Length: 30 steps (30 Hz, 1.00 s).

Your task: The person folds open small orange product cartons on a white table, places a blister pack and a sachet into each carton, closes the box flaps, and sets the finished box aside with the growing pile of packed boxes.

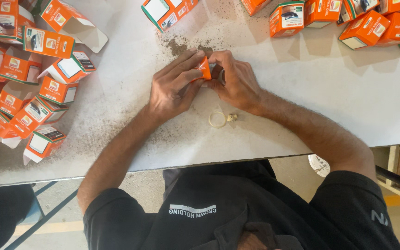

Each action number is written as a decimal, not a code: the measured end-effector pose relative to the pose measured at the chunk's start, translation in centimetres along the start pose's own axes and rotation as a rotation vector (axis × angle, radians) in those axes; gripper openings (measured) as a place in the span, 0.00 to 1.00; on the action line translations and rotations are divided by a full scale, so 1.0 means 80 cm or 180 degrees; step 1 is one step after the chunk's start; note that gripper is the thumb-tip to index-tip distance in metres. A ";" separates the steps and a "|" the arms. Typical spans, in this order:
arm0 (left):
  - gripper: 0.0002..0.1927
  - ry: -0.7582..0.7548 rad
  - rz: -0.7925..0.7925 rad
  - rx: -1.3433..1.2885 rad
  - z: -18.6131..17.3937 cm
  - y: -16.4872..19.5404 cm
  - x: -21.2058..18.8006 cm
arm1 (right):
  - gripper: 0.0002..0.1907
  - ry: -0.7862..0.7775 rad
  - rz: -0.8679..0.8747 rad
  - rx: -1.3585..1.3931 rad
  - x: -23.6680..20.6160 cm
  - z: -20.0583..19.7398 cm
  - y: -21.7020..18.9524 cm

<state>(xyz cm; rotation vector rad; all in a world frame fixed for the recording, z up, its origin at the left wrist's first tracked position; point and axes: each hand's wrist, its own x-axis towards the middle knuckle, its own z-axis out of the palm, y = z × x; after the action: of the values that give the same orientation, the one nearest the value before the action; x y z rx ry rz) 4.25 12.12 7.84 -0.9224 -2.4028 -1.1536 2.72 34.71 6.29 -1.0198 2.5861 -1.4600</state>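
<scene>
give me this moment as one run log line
left hand: grips small orange box | right hand: grips same box | ring: on white table | orange boxes: piled left

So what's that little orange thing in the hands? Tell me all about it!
The small orange box looks like thin card, the same colour as the cartons scattered around the table. Only one orange face and a corner show; the rest is hidden. The left hand and right hand pinch it from both sides, just above the white tabletop. Whether it is open or shut cannot be told.

white table point(339, 92): orange cartons point(33, 83), ring point(217, 119), dark grit point(181, 46).
</scene>
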 end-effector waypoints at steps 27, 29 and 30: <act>0.35 0.0405 -0.0829 0.1414 -0.015 -0.080 0.034 | 0.46 0.1302 0.0196 0.0814 0.005 -0.038 0.017; 0.34 0.0394 -0.0527 0.1281 -0.005 -0.054 0.040 | 0.40 0.0452 0.0567 0.1465 0.002 -0.025 0.013; 0.34 0.0447 0.0095 0.1432 0.001 -0.038 0.040 | 0.37 0.0044 0.0749 0.1790 0.002 -0.020 0.011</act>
<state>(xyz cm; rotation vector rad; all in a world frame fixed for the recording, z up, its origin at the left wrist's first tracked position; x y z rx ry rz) -0.15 12.09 7.71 -0.6997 -2.3767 -0.6003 1.66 36.16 6.51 -0.6100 2.0077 -1.9476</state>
